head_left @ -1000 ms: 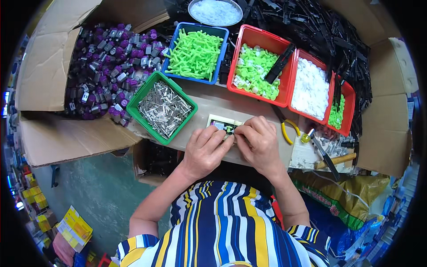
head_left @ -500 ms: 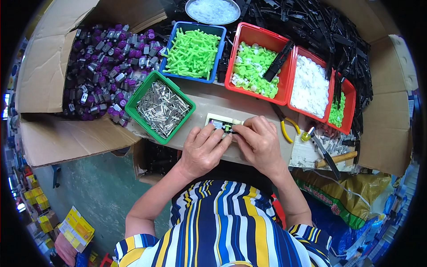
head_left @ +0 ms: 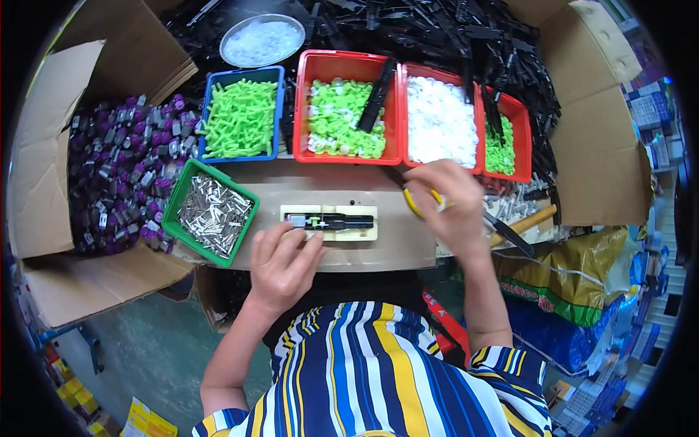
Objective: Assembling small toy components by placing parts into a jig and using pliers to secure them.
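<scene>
A cream block-shaped holder (head_left: 365, 234) lies on the work board, with a long black plastic housing (head_left: 349, 221) set in its slot. Inside the housing's left end sit a grey motor (head_left: 297, 220) and a small green part (head_left: 314, 221). My left hand (head_left: 282, 266) is at the holder's near left edge, thumb and fingers drawn together; a small pale bit shows at the tips, too small to name. My right hand (head_left: 453, 207) is smeared by motion, away from the holder and above the yellow-handled pliers (head_left: 413, 202); its fingers cannot be made out.
Beyond the board stand a blue bin (head_left: 278, 109) of green rods, a red bin (head_left: 300, 109) of green and white discs, and further red bins (head_left: 405, 109). A green tray (head_left: 175, 207) holds metal pins. Purple-grey motors (head_left: 131, 164) fill a carton; a black-handled tool (head_left: 513, 237) lies right.
My right hand has left the holder and moved right, toward the pliers. My left hand stays beside the holder. The view has shifted, and the black housing is now more exposed.
</scene>
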`<state>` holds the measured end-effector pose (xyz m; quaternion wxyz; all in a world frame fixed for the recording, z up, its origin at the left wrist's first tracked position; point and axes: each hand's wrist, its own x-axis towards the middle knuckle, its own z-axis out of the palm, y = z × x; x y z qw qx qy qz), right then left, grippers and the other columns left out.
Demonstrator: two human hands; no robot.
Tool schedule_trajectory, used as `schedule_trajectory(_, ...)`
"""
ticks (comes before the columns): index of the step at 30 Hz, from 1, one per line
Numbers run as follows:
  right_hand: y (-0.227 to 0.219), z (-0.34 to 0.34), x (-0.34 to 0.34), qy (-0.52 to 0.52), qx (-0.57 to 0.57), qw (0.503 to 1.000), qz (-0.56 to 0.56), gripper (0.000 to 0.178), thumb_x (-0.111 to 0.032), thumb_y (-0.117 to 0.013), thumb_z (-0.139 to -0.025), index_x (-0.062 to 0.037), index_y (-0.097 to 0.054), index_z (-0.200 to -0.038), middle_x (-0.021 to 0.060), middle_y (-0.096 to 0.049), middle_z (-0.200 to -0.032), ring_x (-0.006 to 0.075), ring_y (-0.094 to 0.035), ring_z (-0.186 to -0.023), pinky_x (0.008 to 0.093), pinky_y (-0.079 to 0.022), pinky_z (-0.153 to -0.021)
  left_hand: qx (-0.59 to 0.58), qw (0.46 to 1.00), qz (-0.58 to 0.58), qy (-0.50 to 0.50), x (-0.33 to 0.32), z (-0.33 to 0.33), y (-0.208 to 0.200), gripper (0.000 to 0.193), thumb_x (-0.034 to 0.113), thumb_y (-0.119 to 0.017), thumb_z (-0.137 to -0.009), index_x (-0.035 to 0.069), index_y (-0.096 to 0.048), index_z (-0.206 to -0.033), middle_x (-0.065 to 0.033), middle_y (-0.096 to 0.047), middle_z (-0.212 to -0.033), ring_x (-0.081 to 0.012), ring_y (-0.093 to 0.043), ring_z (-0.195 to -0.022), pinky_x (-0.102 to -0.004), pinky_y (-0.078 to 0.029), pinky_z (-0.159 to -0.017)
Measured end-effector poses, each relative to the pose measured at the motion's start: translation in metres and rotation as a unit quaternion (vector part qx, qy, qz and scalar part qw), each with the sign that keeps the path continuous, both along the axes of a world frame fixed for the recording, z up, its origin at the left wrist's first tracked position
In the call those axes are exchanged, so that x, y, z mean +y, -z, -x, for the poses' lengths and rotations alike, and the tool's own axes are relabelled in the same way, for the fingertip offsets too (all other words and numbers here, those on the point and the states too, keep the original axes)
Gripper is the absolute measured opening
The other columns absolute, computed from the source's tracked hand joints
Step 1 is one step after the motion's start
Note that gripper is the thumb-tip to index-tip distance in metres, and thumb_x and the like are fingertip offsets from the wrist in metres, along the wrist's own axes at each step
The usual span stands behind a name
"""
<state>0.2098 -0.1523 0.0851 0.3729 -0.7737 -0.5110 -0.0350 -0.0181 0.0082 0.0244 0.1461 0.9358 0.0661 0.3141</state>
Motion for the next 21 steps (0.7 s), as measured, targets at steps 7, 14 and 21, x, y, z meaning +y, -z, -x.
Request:
schedule_trajectory(7, 0.008, -0.132, -0.102, 0.186, -0.068, 0.965, 0.169, 0.014, -0.004, -0.068, -0.086, 0.0043, -0.068, -0.096, 0.0122, -0.068, -0.085, 0.0198, -0.066, -0.076, 0.0330, -0.051, -0.070, -0.021, 0.992, 0.023, -0.126, 0.041, 0.019, -0.038, 0.021, -0.003, -0.078, -0.074, 0.001, -0.073, -0.094, -0.0103, -0.063, -0.093, -0.0322, -0.060, -0.095, -0.0419, -0.049, -0.082)
schedule_trajectory(14, 0.011, -0.181, -0.101, 0.152, 0.049, 0.930, 0.331, 0.024, -0.004, -0.078, -0.072, 0.0079, -0.070, -0.091, 0.0132, -0.065, -0.066, 0.0144, -0.062, -0.060, 0.0321, -0.049, -0.058, 0.110, 0.970, 0.051, -0.210, 0.072, 0.024, -0.042, 0.021, 0.006, -0.077, -0.078, 0.001, -0.072, -0.098, -0.0108, -0.064, -0.098, -0.0323, -0.055, -0.103, -0.0439, -0.045, -0.089)
schedule_trajectory(21, 0.010, -0.178, -0.099, 0.172, 0.066, 0.942, 0.280, 0.017, -0.004, -0.074, -0.077, 0.0073, -0.069, -0.089, 0.0092, -0.064, -0.066, 0.0116, -0.059, -0.058, 0.0293, -0.047, -0.056, 0.130, 0.970, 0.067, -0.194, 0.077, 0.024, -0.047, 0.016, 0.004, -0.077, -0.076, 0.001, -0.070, -0.090, -0.0105, -0.064, -0.095, -0.0306, -0.056, -0.097, -0.0430, -0.045, -0.085)
